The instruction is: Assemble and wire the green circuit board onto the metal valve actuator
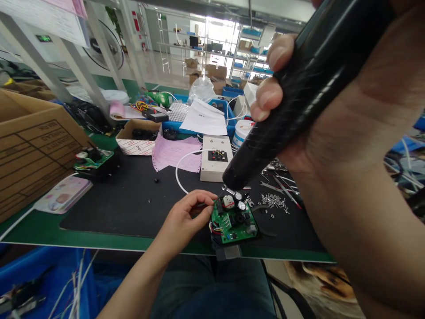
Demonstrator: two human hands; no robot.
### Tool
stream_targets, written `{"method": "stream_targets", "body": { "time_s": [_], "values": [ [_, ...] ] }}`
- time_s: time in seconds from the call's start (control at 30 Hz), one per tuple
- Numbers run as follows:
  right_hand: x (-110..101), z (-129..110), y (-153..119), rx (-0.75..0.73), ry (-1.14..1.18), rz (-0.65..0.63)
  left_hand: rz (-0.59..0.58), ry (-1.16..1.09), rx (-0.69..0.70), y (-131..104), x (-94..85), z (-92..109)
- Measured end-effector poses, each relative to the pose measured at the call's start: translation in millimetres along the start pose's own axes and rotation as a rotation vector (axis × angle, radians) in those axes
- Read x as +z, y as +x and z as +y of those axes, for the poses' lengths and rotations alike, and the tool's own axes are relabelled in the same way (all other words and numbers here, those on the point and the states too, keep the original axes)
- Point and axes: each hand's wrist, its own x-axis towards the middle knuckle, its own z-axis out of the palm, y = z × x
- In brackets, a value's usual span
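Down at the near edge of the bench (40,230), the left hand (186,217) pinches the left rim of a green circuit board (234,221), thumb and fingers narrowed on it; the board lies on the black mat (133,199), over a dark block that overhangs the edge. The right hand (332,110) is raised close to the camera, wrapped tight around a black electric screwdriver (299,88), fingers curled over the barrel; the tool slants down and left, and its tip sits just above the far edge of the board, among the silver capacitors there. I cannot tell whether the bit touches the board. Just to the right of the board a heap of small screws (274,201) lies loose on the mat, with tweezers (285,186) beside it. Beyond the board stands a beige box (214,166) with a dark button panel, a white cable (181,170) looping from it. Pink paper (172,153) lies left of the box, a second green board (93,159) sits toward the left edge, and a cardboard carton (29,146) fills the left corner.
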Motion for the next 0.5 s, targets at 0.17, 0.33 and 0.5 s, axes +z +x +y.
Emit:
{"method": "stream_targets", "body": {
  "time_s": [0.17, 0.33, 0.5],
  "values": [
    [5.3, 0.4, -0.1, 0.018, 0.237, -0.138, -0.003, 0.009, 0.008, 0.6, 0.4, -0.7],
    [-0.6, 8.5, -1.1, -0.034, 0.115, -0.324, -0.002, 0.018, 0.012, 0.3, 0.1, 0.6],
    [0.1, 15.7, -5.5, -0.018, -0.085, -0.528, 0.004, 0.007, 0.014, 1.3, 0.4, 0.7]
  ]
}}
